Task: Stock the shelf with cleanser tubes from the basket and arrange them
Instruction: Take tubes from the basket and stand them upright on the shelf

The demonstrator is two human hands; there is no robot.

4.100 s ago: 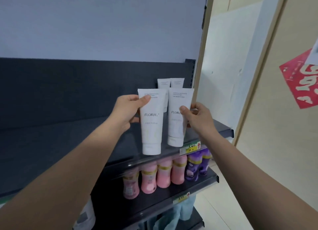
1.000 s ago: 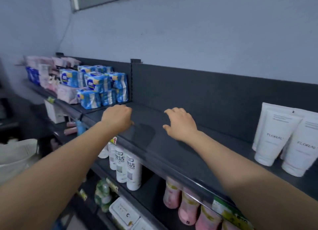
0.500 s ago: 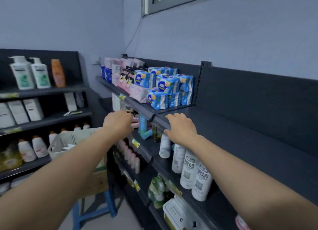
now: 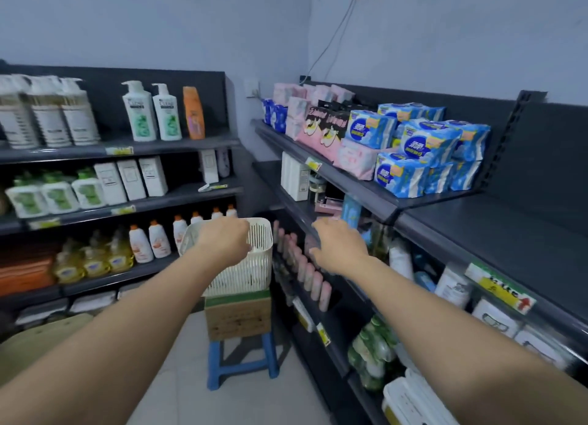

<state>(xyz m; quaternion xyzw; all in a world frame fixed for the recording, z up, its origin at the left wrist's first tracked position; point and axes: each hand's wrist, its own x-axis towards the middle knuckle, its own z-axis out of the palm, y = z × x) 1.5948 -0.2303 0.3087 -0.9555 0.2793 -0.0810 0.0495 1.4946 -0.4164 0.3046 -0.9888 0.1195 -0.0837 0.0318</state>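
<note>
A cream slatted basket stands on a cardboard box atop a blue stool in the aisle. Something white shows inside the basket; its contents are mostly hidden. My left hand hovers over the basket's rim, fingers loosely curled, holding nothing. To the right of the basket my right hand is stretched out with fingers spread, empty. The dark top shelf at the right has a bare stretch. The cleanser tubes placed on it are out of view.
Blue and pink packs fill the left part of the top shelf. Lower shelves on the right hold pink bottles and white packs. Shelves at the back left carry pump bottles and detergent. Grey floor lies below.
My view has swung left from the shelf with the tubes to the aisle. Both empty hands have moved from the shelf edge down toward the basket.
</note>
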